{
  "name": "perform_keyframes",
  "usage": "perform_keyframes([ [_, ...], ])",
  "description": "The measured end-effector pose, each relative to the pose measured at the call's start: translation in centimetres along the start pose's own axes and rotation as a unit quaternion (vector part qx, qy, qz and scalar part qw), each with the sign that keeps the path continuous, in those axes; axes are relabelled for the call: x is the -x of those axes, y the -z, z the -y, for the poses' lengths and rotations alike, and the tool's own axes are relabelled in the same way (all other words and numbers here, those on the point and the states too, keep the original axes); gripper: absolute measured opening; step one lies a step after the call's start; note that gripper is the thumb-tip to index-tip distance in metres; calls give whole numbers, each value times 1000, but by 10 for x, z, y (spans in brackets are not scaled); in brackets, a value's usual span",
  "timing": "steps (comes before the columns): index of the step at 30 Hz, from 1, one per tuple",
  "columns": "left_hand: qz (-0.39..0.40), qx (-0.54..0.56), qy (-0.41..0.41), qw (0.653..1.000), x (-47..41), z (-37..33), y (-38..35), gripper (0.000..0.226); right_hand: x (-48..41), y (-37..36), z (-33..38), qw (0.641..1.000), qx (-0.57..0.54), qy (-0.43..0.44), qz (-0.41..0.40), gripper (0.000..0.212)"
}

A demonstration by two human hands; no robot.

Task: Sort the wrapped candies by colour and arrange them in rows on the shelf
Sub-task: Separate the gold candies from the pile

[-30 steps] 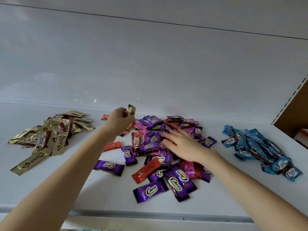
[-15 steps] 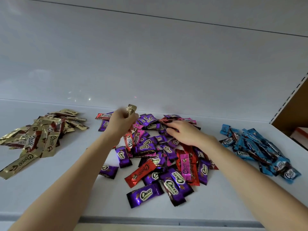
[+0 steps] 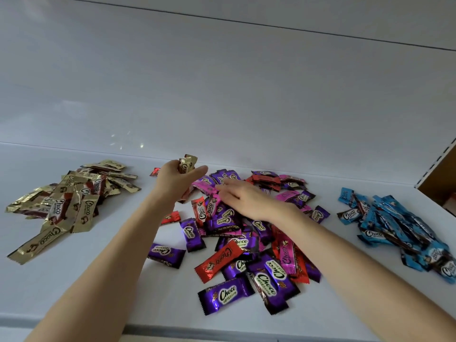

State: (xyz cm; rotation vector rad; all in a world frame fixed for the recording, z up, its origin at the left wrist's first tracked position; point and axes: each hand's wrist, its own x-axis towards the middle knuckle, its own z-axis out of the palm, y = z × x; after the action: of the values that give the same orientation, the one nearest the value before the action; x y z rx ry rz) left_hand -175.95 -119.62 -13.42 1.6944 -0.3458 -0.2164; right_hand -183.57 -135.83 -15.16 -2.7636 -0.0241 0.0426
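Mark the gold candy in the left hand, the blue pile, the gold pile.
gold foil-wrapped candy (image 3: 188, 162), head view, top crimped edge.
blue wrapped-candy pile (image 3: 394, 219), head view, heap middle.
gold wrapped-candy pile (image 3: 71, 202), head view, centre wrapper.

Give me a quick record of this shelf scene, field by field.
place: white shelf
left side: gold pile, sorted but loose
middle: mixed pile of purple, red and pink candies, unsorted
right side: blue pile, sorted but loose
left hand: grips gold candies, raised behind the mixed pile
right hand: over the mixed pile, fingertips by a pink candy; blurred, so any grip is unclear
rows: none laid out yet
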Motion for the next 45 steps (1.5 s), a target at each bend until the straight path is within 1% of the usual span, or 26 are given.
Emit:
perform_keyframes([
  [2,-2,10,13,1000,-3,0,6,27,7,-2,5,1000,-2,26,15,43],
  [4,-9,24,28,999,-4,-1,10,20,17,2,4,998,-40,39,20,38],
  [7,-8,25,44,999,-4,-3,10,17,33,10,-1,994,-103,23,16,31],
  [10,-9,31,52,998,-1,-7,9,16,45,16,-6,993,-118,14,-5,25],
  [13,-1,38,40,998,0,-8,8,15,63,23,-16,991,-111,-8,-69,32],
  [15,19,32,15,999,2,-6,6,13,79,26,-24,991,-96,-25,-90,33],
  [18,52,-11,-13,999,7,-4,0,11,110,31,-33,990,-99,-59,-76,33],
  [22,99,-43,-33,994,17,-5,-11,10,147,28,-40,987,-117,-106,-23,48],
  [23,107,-41,-33,993,20,-5,-13,9,153,24,-41,987,-115,-110,-24,48],
  [27,129,-34,-30,991,27,-12,-19,5,165,13,-44,982,-101,-117,-106,36],
  [29,136,-37,-33,990,31,-17,-21,6,170,11,-42,982,-87,-116,-124,35],
  [32,139,-38,-50,988,35,-27,-22,8,180,2,-34,989,-49,-105,-95,36],
  [34,133,-46,-59,988,39,-32,-22,9,184,-4,-29,991,-51,-101,-71,38],
  [37,112,-55,-66,990,43,-33,-21,8,183,-6,-21,991,-64,-98,-71,39],
  [39,98,-64,-74,990,44,-30,-17,7,178,-8,-12,991,-56,-100,-69,47],
  [43,59,-62,-75,994,41,-22,-6,8,167,-13,10,997,4,-69,-18,88],
  [44,53,-62,-74,994,41,-20,-3,9,165,-14,13,998,26,-64,-6,93],
  [45,50,-63,-73,994,40,-19,0,11,161,-15,15,997,42,-67,4,92],
])
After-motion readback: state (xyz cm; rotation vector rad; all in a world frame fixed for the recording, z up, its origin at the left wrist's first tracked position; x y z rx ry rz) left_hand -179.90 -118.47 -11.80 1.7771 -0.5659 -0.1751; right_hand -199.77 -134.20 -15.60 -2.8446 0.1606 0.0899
